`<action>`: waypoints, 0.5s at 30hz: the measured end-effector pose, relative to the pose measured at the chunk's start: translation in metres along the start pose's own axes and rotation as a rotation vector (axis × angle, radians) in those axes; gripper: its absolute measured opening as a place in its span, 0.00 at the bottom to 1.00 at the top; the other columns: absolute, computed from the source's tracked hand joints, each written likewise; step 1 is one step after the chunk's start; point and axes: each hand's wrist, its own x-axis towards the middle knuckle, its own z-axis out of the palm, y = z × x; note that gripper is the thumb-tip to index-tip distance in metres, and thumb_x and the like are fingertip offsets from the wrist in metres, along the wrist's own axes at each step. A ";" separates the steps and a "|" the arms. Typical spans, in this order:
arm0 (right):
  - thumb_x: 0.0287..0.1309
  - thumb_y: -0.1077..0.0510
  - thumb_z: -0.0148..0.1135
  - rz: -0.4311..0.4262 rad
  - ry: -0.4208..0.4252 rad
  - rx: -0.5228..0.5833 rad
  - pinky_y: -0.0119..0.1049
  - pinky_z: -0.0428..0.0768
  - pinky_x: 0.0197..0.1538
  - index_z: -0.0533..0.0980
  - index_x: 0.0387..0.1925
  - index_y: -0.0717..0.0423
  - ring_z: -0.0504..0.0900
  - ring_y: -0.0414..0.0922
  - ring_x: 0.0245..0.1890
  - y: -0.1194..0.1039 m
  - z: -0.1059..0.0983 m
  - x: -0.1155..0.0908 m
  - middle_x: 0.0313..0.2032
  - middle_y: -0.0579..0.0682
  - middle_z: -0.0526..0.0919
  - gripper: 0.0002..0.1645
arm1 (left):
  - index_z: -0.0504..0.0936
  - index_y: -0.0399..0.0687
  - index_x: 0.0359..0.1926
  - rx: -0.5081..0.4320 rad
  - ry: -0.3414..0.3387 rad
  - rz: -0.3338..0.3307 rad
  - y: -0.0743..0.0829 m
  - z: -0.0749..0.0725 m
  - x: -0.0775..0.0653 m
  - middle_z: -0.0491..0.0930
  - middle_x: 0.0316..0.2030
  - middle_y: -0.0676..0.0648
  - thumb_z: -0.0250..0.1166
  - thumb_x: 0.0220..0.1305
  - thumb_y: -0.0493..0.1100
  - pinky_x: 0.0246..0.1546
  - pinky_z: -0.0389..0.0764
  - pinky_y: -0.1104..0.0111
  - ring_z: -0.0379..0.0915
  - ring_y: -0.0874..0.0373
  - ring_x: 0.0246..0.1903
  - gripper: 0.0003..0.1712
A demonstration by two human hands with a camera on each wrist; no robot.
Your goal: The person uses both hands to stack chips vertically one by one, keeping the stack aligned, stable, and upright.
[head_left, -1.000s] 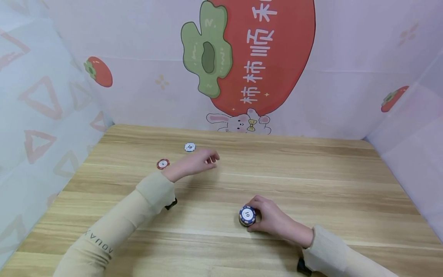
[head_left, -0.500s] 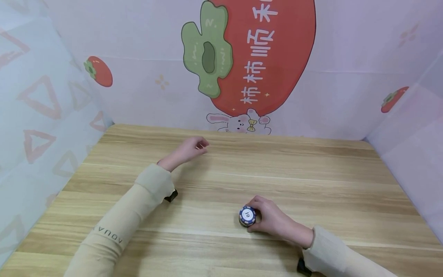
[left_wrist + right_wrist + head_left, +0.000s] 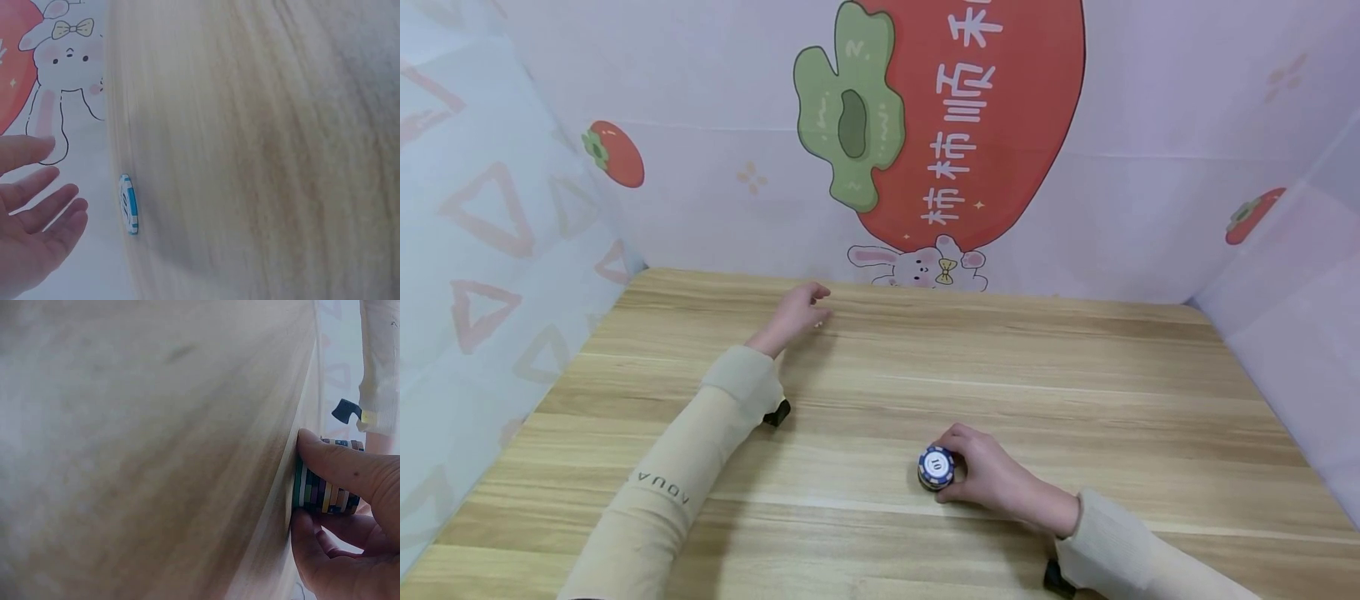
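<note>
My left hand (image 3: 793, 315) reaches over the far left of the table, its thumb and fingers apart with nothing between them. Just by its fingertips lies a light-blue and white poker chip (image 3: 129, 204), flat on the wood; the head view shows only a sliver of it. My right hand (image 3: 992, 475) grips an upright stack of poker chips (image 3: 936, 468), topped by a blue chip marked 10. Seen from the right wrist, thumb and fingers hold opposite sides of the stack (image 3: 328, 487), whose chips have several colours, with a green one at the table.
The wooden table (image 3: 1075, 400) is bordered by a printed backdrop (image 3: 1150, 167) at the back and cloth walls at both sides. A black wrist mount (image 3: 777, 412) hangs beneath the left sleeve.
My left hand has moved away and to the left, its fingers spreading. The light-blue chip is now mostly covered by it, and the red chip is hidden behind the arm. My right hand stays still.
</note>
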 end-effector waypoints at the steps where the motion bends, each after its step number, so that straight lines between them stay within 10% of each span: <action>1: 0.32 0.61 0.77 -0.001 0.002 0.000 0.37 0.76 0.45 0.77 0.40 0.60 0.76 0.42 0.38 0.000 0.000 0.000 0.36 0.43 0.75 0.27 | 0.68 0.28 0.57 0.010 0.003 -0.005 0.000 0.000 0.000 0.67 0.56 0.31 0.57 0.59 0.34 0.58 0.63 0.54 0.62 0.39 0.57 0.24; 15: 0.32 0.61 0.77 -0.017 0.015 -0.013 0.38 0.76 0.45 0.77 0.40 0.61 0.76 0.43 0.39 0.002 0.000 -0.001 0.37 0.44 0.75 0.28 | 0.65 0.26 0.59 0.126 -0.033 -0.077 -0.006 0.005 0.007 0.66 0.58 0.31 0.55 0.62 0.35 0.59 0.62 0.54 0.62 0.40 0.58 0.25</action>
